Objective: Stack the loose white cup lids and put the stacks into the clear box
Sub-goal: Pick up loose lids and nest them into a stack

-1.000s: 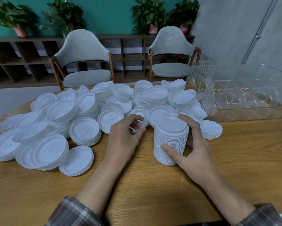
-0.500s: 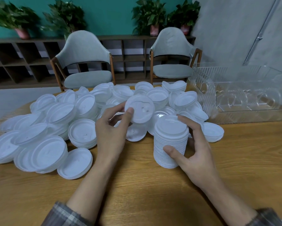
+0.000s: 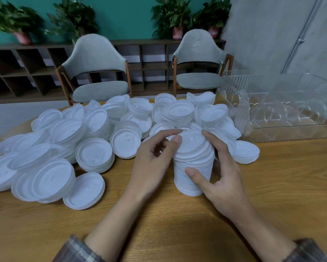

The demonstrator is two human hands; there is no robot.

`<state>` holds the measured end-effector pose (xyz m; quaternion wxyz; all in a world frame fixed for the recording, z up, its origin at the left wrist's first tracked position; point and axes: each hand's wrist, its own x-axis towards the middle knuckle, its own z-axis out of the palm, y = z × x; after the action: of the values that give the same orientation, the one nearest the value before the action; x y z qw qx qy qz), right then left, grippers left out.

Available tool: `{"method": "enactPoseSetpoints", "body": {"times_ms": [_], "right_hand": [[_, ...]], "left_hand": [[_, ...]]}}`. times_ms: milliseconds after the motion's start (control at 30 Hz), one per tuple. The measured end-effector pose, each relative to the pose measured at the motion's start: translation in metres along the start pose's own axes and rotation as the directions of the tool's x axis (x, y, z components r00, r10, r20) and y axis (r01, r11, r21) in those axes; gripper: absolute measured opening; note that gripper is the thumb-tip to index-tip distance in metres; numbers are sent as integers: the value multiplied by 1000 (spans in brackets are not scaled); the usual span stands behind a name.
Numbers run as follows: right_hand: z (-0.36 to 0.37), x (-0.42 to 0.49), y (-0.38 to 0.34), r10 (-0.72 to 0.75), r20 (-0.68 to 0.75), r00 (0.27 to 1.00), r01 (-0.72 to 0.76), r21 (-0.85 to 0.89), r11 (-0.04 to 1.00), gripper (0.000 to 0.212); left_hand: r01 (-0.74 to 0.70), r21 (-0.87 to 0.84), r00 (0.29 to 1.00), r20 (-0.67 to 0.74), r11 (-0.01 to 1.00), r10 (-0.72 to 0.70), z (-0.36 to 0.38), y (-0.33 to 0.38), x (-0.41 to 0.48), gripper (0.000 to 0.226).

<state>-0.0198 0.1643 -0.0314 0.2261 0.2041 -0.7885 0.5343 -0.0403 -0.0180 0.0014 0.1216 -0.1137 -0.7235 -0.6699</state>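
Observation:
A tall stack of white cup lids stands on the wooden table in front of me. My right hand curls round the stack, thumb on its front, fingers up its right side. My left hand pinches the left rim of the top lid, which lies on the stack. A big pile of loose white lids spreads over the table's left and middle. The clear box stands at the right rear, and its inside shows no white lids.
A short stack of lids lies right of the tall stack. Two grey chairs stand behind the table before a dark wooden shelf with potted plants. Bare wood stretches along the table's near edge and right side.
My left hand lifted a lid out of the pile, carried it right and set it on top of the tall stack. My right hand stayed round the stack.

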Motion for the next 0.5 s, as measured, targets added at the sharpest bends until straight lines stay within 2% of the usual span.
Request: {"method": "enactPoseSetpoints", "body": {"times_ms": [133,267,367,500], "right_hand": [[0,0,1,1,3,1000,-1,2,1000,73],[0,-1,1,2,6,1000,-2,1,1000,74],[-1,-2,1,18,4,1000,-18,18,1000,76],[-1,-2,1,24,1,1000,-24,31,999,80]], "left_hand": [[-14,30,997,74,999,12,-5,-3,-1,48],[73,-172,955,295,982,-19,-13,-4,1,62],[57,-198,962,275,979,-1,-11,2,-3,61],[-7,-40,979,203,999,15,-3,2,-6,60]]}}
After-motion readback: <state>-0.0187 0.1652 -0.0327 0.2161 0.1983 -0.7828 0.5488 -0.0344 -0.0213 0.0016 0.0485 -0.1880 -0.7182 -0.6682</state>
